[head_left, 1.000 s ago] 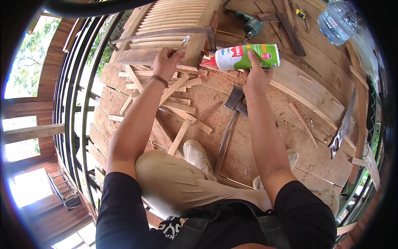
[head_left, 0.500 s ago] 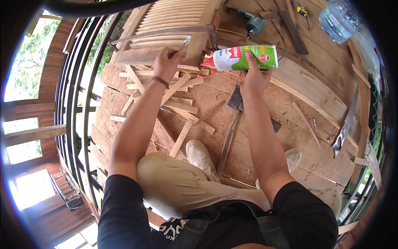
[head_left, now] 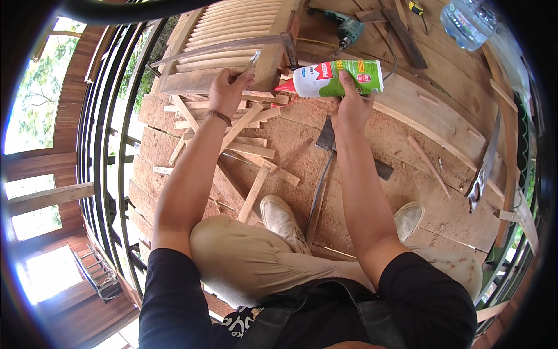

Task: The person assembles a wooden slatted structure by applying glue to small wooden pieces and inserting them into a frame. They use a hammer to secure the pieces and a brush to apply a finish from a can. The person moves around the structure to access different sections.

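My right hand (head_left: 352,110) is wrapped round a white and green glue bottle (head_left: 314,81), held on its side with its red nozzle pointing left. In a pinch, the fingers of my left hand (head_left: 228,90) hold a small stick with a whitish tip (head_left: 254,58), pointing up and away from me. A short gap separates the nozzle from my left fingers. Just beyond the left hand lies a slatted wooden panel (head_left: 232,26), with a long dark metal bar (head_left: 221,47), perhaps a clamp, across it.
Loose wooden strips (head_left: 250,125) are piled below my left hand on the sawdust-covered board floor (head_left: 378,200). A green drill (head_left: 349,29), a tape measure (head_left: 415,7) and a water bottle (head_left: 468,24) are at the far right. A handsaw (head_left: 485,163) lies at the right, a hammer (head_left: 326,136) nearer the middle.
The whole view has shifted slightly. Both hands keep their holds, and the bottle and stick stay in nearly the same positions relative to each other.
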The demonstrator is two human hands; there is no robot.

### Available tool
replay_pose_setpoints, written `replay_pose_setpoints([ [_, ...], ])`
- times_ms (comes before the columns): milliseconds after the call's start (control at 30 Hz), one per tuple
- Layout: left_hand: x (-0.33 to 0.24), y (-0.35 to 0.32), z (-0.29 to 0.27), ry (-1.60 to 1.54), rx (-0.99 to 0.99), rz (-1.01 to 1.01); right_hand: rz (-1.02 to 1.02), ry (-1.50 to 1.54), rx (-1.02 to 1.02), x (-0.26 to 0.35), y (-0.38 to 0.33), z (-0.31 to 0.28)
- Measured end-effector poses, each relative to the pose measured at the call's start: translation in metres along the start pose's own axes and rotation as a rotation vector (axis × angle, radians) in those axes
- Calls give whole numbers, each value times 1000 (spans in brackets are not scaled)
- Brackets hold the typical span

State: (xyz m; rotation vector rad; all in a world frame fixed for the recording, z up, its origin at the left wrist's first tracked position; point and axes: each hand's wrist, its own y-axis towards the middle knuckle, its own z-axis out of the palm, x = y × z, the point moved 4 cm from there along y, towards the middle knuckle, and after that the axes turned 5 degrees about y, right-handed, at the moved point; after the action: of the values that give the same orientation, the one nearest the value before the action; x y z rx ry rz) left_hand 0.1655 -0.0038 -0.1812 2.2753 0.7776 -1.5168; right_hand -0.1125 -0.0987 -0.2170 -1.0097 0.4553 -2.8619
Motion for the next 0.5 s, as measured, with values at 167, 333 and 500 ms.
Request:
replay_pose_setpoints([
  [167, 0, -2, -1, -47, 11, 8, 16, -22, -20, 3, -1, 2],
  [333, -6, -4, 2, -5, 35, -13, -26, -35, -45, -4, 9, -5],
  [500, -9, -8, 2, -30, 36, -41, -13, -17, -39, -2, 6, -2],
])
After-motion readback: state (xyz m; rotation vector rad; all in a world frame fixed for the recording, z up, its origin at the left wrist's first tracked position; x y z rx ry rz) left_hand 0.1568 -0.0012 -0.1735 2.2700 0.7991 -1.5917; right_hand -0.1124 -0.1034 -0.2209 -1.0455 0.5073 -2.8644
